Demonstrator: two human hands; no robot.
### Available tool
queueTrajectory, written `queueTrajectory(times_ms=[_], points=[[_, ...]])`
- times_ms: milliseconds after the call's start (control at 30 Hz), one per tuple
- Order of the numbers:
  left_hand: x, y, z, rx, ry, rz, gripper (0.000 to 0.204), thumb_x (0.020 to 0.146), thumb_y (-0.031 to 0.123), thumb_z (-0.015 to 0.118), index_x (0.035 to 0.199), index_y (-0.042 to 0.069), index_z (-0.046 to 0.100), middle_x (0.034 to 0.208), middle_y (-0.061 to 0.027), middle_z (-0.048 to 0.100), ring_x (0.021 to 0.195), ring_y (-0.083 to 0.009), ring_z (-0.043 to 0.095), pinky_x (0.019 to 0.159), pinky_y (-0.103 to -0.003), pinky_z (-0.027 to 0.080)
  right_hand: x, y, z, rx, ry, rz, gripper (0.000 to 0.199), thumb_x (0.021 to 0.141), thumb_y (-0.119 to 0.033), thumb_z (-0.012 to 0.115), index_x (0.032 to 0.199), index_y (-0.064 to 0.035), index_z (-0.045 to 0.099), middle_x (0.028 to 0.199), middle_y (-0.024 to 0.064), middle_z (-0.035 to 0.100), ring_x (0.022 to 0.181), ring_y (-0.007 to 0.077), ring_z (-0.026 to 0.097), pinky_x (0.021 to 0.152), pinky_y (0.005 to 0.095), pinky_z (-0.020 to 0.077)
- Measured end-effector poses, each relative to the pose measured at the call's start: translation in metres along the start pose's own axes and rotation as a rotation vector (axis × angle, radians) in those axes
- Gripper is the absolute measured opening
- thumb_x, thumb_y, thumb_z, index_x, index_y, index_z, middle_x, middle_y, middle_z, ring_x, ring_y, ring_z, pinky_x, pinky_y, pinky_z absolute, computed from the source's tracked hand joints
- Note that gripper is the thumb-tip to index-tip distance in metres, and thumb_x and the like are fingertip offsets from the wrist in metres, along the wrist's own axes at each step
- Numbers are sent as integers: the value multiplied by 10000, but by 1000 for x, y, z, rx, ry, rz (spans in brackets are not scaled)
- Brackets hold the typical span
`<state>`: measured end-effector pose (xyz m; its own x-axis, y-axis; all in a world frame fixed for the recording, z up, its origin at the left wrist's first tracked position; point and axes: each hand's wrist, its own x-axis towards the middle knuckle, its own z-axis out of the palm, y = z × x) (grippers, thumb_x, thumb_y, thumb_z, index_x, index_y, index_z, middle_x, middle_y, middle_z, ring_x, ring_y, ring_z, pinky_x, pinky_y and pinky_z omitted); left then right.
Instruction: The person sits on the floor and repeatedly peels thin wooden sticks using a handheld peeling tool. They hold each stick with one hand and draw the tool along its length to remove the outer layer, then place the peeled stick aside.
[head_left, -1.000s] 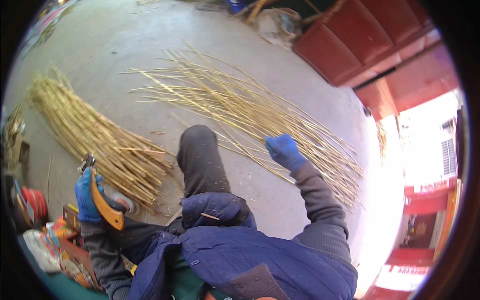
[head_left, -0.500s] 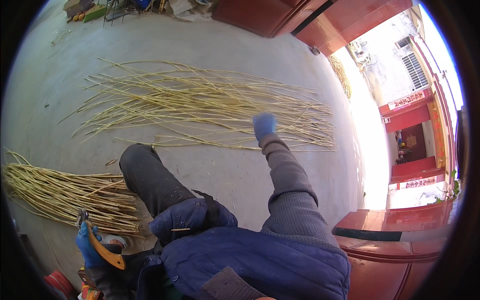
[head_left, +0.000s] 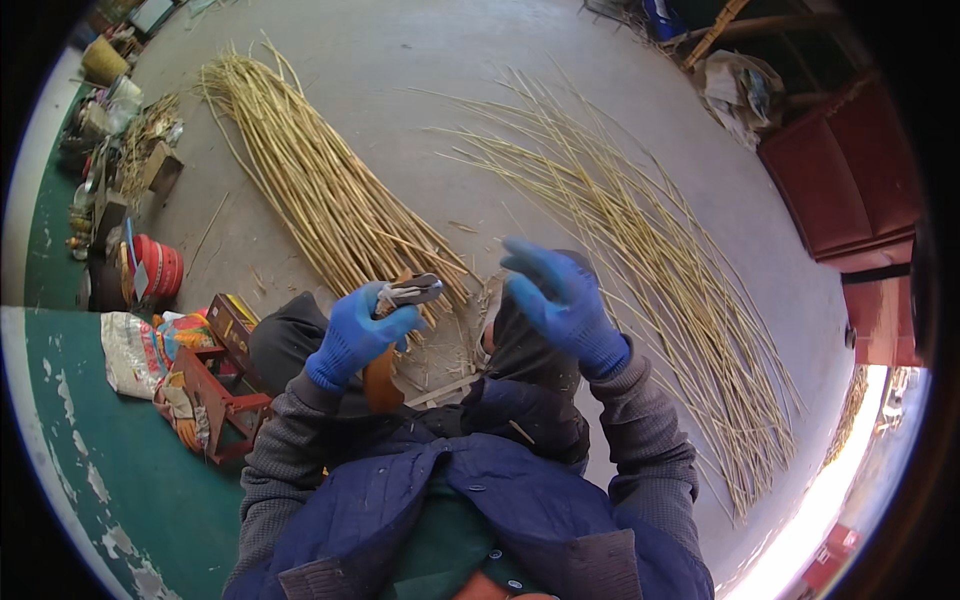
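Note:
My left hand (head_left: 352, 335), in a blue work glove, is closed around what look like pruning shears (head_left: 412, 291). Their metal head points right, and a curved orange-brown handle hangs below the fist; my fingers hide the middle. In front of the shears lies the near end of a thick bundle of long, thin yellowish sticks (head_left: 330, 190). My right hand (head_left: 562, 305), gloved in blue too, hovers above my right knee. Its fingers are apart, and nothing shows in them. To its right, a looser spread of similar sticks (head_left: 650, 240) lies on the floor.
At left stand a small red-brown wooden stool (head_left: 225, 405), a red round container (head_left: 158, 268) and a white sack (head_left: 130, 352). Clutter lines the far-left wall. Red doors or panels (head_left: 850, 175) rise at right. Stick scraps lie on the grey floor (head_left: 470, 45).
My view has swung left toward the bundle. My right hand has drawn back from over the loose sticks and opened. The left hand has come up in front of me with the shears.

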<state>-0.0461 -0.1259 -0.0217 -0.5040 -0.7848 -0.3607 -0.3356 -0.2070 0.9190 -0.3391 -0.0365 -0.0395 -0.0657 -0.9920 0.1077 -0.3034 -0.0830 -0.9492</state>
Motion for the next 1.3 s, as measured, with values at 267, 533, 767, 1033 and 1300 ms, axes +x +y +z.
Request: queueTrajectory(times_ms=[267,533,767,1033,1300], points=[[-33,-43,-12,-18,-5,-83,424,871,244,800,1191,5,655,905,-91,718,717,-105,684,658,-291,558,43,-28,95,108,-491,245,374,944,-244,718,1260,-50,670,1027,102,709,926,168,674,843,306,535],[-27,-56,-40,-139,54,-114,464,889,278,770,1241,8,634,960,-122,715,831,-129,700,741,-310,562,86,-16,129,421,-640,549,364,979,-226,689,1239,23,633,1070,81,698,960,118,647,832,279,531],[5,-50,-164,-579,277,24,589,977,389,668,1363,-35,537,1027,-122,726,697,-112,674,580,-213,549,148,70,183,457,-370,386,340,1035,-202,582,1269,39,638,1028,117,733,927,171,704,851,314,573],[-2,-82,-234,-1194,469,175,556,1067,403,497,1388,-51,500,910,-34,712,533,-105,531,496,-236,395,122,245,278,-513,-477,395,371,904,-363,673,1152,-91,718,1024,173,746,948,328,728,864,421,566],[-16,-88,-236,-1113,518,203,593,1086,436,411,1393,-66,485,894,-48,731,457,-105,518,496,-251,362,146,261,375,-731,-651,459,411,924,-466,624,1118,-109,688,1023,147,743,970,338,714,848,464,552]])
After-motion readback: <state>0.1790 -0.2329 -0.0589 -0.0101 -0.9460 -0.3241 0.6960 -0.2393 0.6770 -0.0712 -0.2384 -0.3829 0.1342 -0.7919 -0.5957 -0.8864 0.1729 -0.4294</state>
